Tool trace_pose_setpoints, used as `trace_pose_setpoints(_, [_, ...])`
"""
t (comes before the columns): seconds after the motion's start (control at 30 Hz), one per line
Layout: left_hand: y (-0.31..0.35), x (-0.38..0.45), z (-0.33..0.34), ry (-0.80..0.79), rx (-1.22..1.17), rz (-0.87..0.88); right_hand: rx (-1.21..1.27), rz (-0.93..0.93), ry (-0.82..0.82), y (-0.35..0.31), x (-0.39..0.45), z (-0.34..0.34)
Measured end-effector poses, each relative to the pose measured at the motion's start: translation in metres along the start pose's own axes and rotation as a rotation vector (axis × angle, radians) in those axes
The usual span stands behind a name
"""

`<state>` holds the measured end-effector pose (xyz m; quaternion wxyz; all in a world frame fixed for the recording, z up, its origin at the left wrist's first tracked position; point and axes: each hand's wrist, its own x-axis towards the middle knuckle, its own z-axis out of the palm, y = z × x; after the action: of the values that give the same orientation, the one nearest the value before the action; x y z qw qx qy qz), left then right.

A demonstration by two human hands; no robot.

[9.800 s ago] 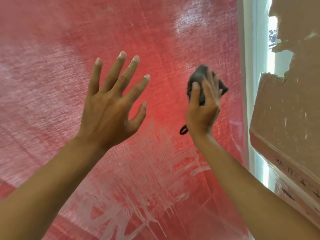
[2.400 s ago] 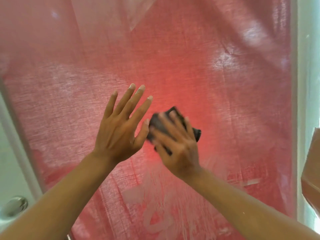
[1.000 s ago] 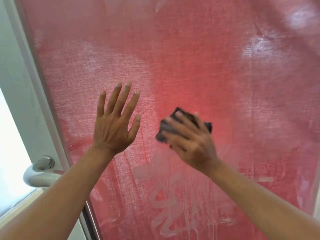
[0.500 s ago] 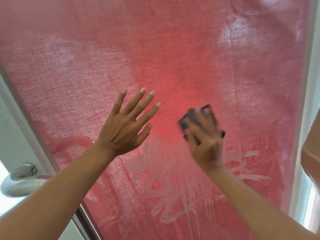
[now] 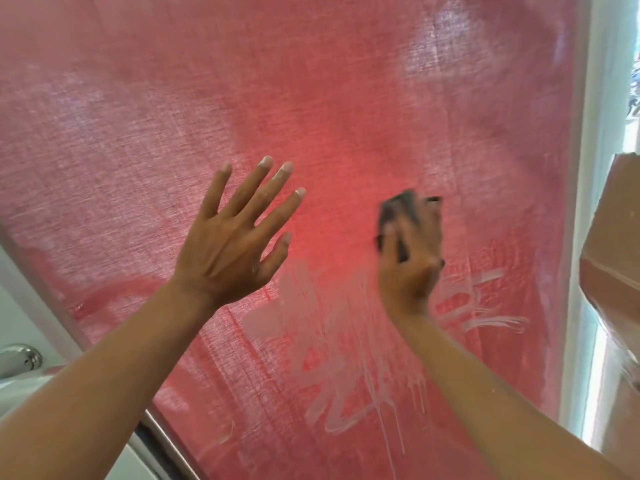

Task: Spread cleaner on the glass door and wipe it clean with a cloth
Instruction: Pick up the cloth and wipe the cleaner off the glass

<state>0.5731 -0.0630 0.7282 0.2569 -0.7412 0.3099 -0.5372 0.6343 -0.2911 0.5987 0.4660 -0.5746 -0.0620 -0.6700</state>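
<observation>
The glass door (image 5: 311, 81) fills the view, with a red woven fabric behind the pane. White cleaner streaks (image 5: 332, 368) and drips smear its lower middle. My right hand (image 5: 410, 268) holds a dark cloth (image 5: 398, 206) against the glass just above the streaks; both are motion-blurred. My left hand (image 5: 228, 251) is raised to the left of it, fingers straight and spread, holding nothing. I cannot tell whether its palm touches the glass.
A metal door handle (image 5: 20, 356) sticks out at the lower left beside the door's edge. The white door frame (image 5: 595, 168) runs down the right side. A brown cardboard box (image 5: 613, 237) wrapped in plastic stands close by at the right.
My right hand with the cloth has kept wiping, sliding from beside my left hand out to the right. The left hand stays raised and spread. The view has shifted slightly.
</observation>
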Motion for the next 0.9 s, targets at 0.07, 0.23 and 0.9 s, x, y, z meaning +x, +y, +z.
trace_pose_setpoints(0.07, [0.000, 0.000, 0.000, 0.001, -0.003, 0.001, 0.038, 0.355, 0.199, -0.003, 0.020, 0.008])
trace_pose_setpoints(0.23, [0.000, 0.001, 0.001, 0.014, -0.001, 0.009, -0.010, -0.159, -0.121, -0.030, -0.047, 0.006])
trace_pose_setpoints(0.9, [0.002, 0.002, 0.000, 0.010, -0.013, -0.019, -0.016, -0.394, -0.256, -0.025, -0.008, 0.000])
